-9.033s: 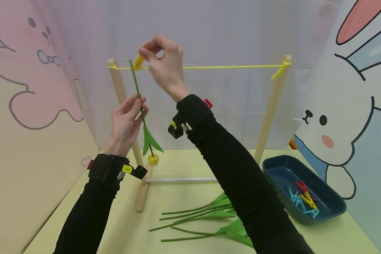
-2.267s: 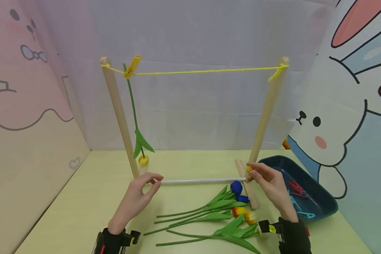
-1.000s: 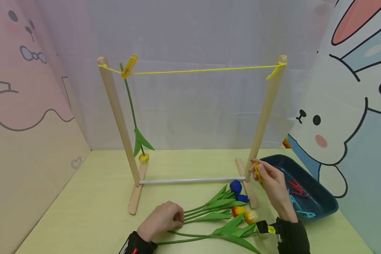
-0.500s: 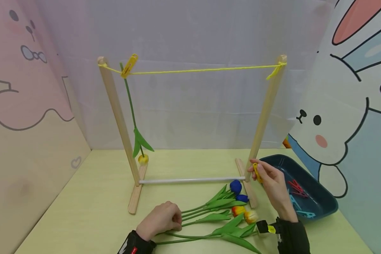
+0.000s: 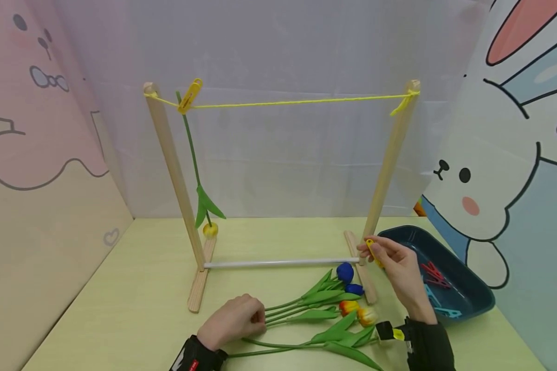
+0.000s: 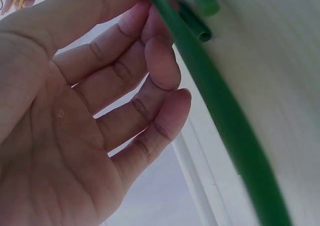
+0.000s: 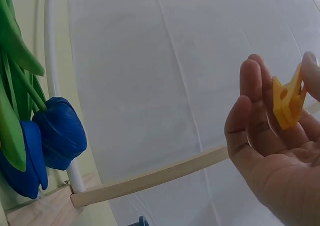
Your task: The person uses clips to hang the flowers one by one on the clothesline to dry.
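My left hand (image 5: 234,319) is low over the table, and in the left wrist view its thumb and index finger pinch a green tulip stem (image 6: 220,105). Which flower that stem carries is hidden. Two more stem ends lie beside those fingertips. My right hand (image 5: 401,273) holds a yellow clothespin (image 7: 289,103) between thumb and fingers, close to the frame's right post. Several tulips lie with their heads to the right: blue tulips (image 5: 345,273) and red-yellow tulips (image 5: 349,308). A yellow tulip (image 5: 210,229) hangs head down from the line, clipped by another yellow clothespin (image 5: 190,96).
A yellow string (image 5: 297,102) runs between two wooden posts (image 5: 171,159), joined low down by a white rod (image 5: 278,263). At the right, a dark blue tray (image 5: 481,288) holds red clothespins (image 5: 435,274) and light blue clothespins (image 5: 445,312). Printed walls flank the table.
The yellow tulip, earlier in my left hand, now hangs clipped on the string. My left hand has come down to the stems. My right hand has taken another yellow clothespin and turned it slightly.
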A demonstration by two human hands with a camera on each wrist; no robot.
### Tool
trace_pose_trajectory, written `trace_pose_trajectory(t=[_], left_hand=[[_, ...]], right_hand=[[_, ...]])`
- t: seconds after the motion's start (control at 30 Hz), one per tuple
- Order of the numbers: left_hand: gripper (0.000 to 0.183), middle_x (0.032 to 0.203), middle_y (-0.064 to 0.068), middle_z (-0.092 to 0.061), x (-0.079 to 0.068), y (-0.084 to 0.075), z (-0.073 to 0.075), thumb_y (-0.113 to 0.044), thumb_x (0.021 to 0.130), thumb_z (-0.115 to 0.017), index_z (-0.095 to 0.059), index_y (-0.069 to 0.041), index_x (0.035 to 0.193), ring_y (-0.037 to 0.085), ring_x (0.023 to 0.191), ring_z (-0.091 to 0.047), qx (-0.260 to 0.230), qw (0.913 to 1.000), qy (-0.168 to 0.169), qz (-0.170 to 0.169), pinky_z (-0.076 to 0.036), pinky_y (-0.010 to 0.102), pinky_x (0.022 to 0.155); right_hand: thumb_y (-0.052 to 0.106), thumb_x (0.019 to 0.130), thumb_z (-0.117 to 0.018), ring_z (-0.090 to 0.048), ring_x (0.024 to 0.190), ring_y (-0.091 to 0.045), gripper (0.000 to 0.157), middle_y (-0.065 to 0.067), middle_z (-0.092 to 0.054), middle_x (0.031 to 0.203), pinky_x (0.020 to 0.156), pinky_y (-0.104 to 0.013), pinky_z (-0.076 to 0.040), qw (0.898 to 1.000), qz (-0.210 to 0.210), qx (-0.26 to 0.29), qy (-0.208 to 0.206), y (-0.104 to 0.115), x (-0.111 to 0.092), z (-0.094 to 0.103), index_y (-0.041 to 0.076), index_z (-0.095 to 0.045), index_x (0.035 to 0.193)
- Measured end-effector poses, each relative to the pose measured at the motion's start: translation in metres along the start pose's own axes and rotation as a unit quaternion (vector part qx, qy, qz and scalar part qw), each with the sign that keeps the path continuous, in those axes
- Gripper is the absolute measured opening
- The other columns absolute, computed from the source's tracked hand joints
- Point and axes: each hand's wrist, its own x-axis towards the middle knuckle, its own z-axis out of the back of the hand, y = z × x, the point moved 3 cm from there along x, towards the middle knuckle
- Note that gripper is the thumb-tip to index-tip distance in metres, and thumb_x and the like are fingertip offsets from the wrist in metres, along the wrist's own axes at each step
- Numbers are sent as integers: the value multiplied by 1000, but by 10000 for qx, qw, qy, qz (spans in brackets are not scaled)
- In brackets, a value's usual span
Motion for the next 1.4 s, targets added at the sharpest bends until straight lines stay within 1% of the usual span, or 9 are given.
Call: trace_pose_trajectory(t=[0.23,0.4,0.53,0.7,0.77,0.9,1.0,1.17,1.4], left_hand=[[16,68,-14,-59,1,0,2,-10,89,-74,-70,-19,75,-4,59,-45,-7,10000,44,1,-41,17,58],[13,76,-10,-68,1,0,4,-10,93,-71,-75,-15,82,-4,64,-48,56,9999,123,-12,-42,18,61],[13,79,-8,-68,0,-1,6,-12,95,-68,-77,-14,86,-3,65,-47,220,9996,169,-13,-41,19,61],[14,78,-8,-65,-1,-3,9,-13,95,-68,-75,-13,83,-3,64,-45,363,9993,-71,-109,-41,18,61],[16,76,-6,-64,-1,-4,10,-12,95,-69,-72,-11,79,-2,64,-43,409,9989,-181,-166,-38,17,60],[14,79,-1,-67,-1,-5,12,-6,95,-68,-73,-9,82,-2,67,-45,447,9980,-376,-234,-40,16,62],[12,83,0,-69,-1,-5,14,-2,94,-67,-75,-8,88,-2,72,-52,450,9978,-432,-239,-44,16,66],[11,84,1,-69,-2,-5,16,-2,95,-66,-75,-8,91,3,73,-58,411,9982,-372,-227,-46,16,66],[8,81,-1,-64,-3,-6,19,-7,94,-69,-73,-10,88,2,71,-53,525,9969,-532,-246,-44,17,64]], right_hand=[[1,104,-50,-68,84,-6,24,10,-75,96,73,-16,-51,9997,254,52,25,0,-1,1,8,-67,119],[2,104,-51,-66,87,-4,22,9,-74,97,74,-16,-52,9998,200,-26,-51,0,-2,2,8,-67,119],[1,103,-53,-64,88,-3,21,10,-73,96,75,-15,-52,9998,135,-53,-125,-1,-2,3,2,-66,119],[0,101,-56,-62,85,-3,21,14,-73,97,74,-16,-51,9994,90,-124,-305,-1,-3,4,-1,-66,119],[0,100,-57,-61,84,-3,21,15,-73,98,73,-16,-51,9992,64,-164,-364,-2,-3,5,-1,-66,119],[0,101,-57,-60,83,-3,21,15,-72,98,73,-16,-51,9990,27,-221,-381,-2,-3,6,-3,-66,119],[0,100,-57,-60,83,-3,20,15,-72,98,73,-16,-51,9991,43,-213,-369,-2,-4,6,-2,-66,118],[1,100,-57,-59,82,-4,20,15,-72,98,73,-16,-51,9989,24,-255,-398,-1,-3,5,1,-68,117],[2,100,-58,-56,80,-6,21,15,-69,96,71,-18,-48,9983,-20,-320,-489,0,-1,5,12,-71,114]])
